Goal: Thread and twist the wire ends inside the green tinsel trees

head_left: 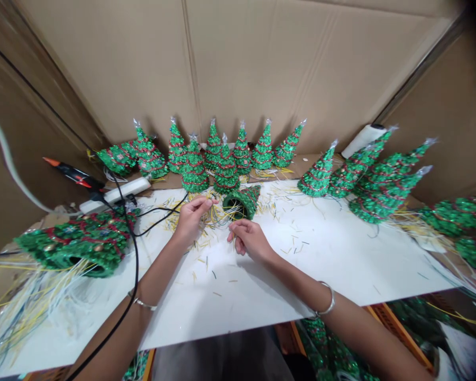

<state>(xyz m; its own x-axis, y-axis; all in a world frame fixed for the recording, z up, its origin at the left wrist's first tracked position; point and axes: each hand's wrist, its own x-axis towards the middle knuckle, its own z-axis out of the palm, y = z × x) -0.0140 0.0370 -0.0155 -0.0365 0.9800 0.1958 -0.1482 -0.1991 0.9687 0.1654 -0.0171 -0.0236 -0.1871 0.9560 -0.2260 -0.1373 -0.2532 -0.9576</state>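
A small green tinsel Christmas tree [253, 200] lies on its side on the white tabletop, its hollow base facing me. Thin yellow and white wires [233, 208] come out of that opening. To the left of the base, my left hand [193, 218] is closed in a pinch at the wire ends. My right hand [250, 238] is just below the opening, thumb and fingers pinched around wires. Exactly how many strands each hand holds is too fine to see. Cut wire bits [206, 233] are scattered around both hands.
Several upright tinsel trees [194, 166] line the back. A larger tree [79, 243] with long loose wires lies at left, near a power strip [117, 193], an orange-and-black tool [73, 174] and a black cable [133, 254]. More trees [384, 196] lean at right.
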